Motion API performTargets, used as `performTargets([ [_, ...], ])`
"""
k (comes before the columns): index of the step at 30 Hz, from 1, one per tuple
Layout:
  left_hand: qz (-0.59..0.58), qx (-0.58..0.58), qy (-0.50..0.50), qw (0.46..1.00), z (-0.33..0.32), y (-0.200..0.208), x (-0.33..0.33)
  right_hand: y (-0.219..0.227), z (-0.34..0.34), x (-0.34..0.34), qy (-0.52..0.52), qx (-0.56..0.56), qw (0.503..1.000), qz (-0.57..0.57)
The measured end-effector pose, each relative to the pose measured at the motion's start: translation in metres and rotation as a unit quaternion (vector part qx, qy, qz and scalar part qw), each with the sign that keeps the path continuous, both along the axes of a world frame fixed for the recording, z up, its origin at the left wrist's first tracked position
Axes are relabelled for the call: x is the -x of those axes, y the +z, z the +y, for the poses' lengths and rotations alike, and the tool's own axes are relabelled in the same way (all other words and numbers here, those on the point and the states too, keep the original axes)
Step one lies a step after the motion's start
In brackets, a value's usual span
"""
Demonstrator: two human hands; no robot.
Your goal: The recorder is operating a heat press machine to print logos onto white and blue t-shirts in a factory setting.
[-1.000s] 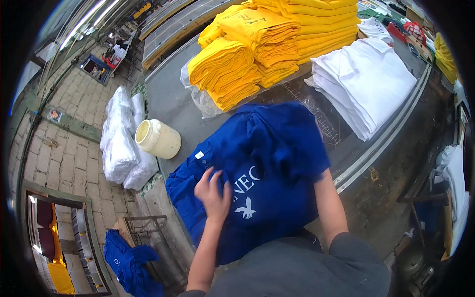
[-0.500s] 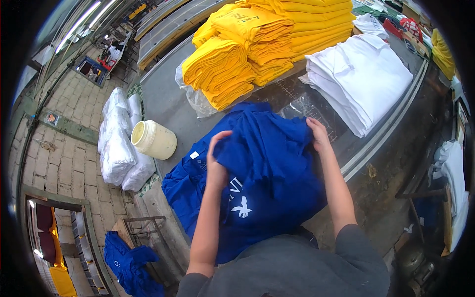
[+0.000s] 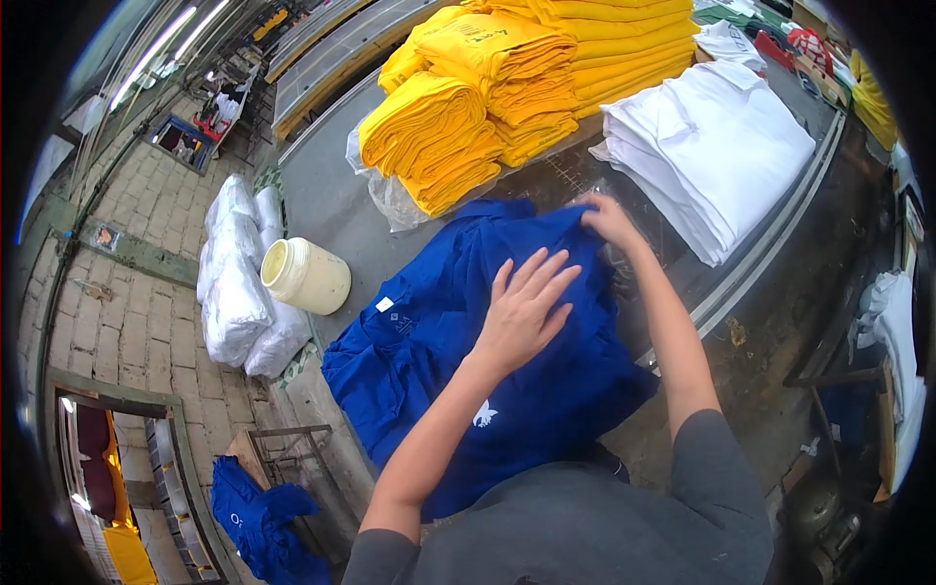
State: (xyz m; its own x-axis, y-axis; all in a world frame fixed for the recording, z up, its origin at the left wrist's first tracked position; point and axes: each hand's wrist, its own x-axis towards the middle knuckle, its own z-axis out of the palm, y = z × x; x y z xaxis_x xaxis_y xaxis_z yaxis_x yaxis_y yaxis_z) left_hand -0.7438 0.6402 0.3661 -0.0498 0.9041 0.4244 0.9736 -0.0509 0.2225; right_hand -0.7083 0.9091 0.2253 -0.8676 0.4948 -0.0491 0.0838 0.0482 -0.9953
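A dark blue T-shirt [image 3: 595, 351] lies rumpled over more blue cloth on the table right before me. A white bird print [image 3: 485, 414] shows on its near part, partly behind my left forearm. My left hand [image 3: 526, 307] rests on the shirt with its fingers stretched out and spread, holding nothing. At the shirt's far right edge, my right hand [image 3: 612, 224] has its fingers curled and pinches the fabric. Left of my hands, a small white label [image 3: 383, 304] is visible inside a collar of the blue cloth.
Folded yellow shirts [image 3: 429, 132] are stacked at the far side, partly on clear plastic. A folded white pile [image 3: 707, 156] lies to the right. A cream plastic jar [image 3: 317, 278] and white wrapped bundles [image 3: 234, 283] stand left. More blue clothing [image 3: 258, 517] hangs at lower left.
My left hand has let go of the shirt's left side and moved right, now flat on the cloth. My right hand has shifted slightly left and away from me. The lifted cloth now lies lower.
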Motion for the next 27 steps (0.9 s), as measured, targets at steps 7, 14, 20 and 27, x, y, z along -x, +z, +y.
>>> performTargets([
  [7, 0.073, 0.009, 0.044, 0.996, -0.007, -0.015, 0.031, -0.01, -0.043, -0.04, -0.315, -0.319, 0.876, -0.177],
  [14, 0.072, 0.014, 0.192, 0.979, -0.018, 0.011, 0.031, -0.021, -0.099, -0.071, -0.109, 0.173, 0.978, -0.041],
  [20, -0.05, 0.072, 0.251, 0.964, -0.022, -0.036, 0.103, -0.006, -0.082, -0.035, -0.199, 0.402, 0.886, 0.117],
  [27, -0.086, 0.047, 0.171, 0.98, -0.044, -0.085, 0.146, 0.105, -0.168, -0.032, -0.071, -0.169, 0.919, 0.35],
])
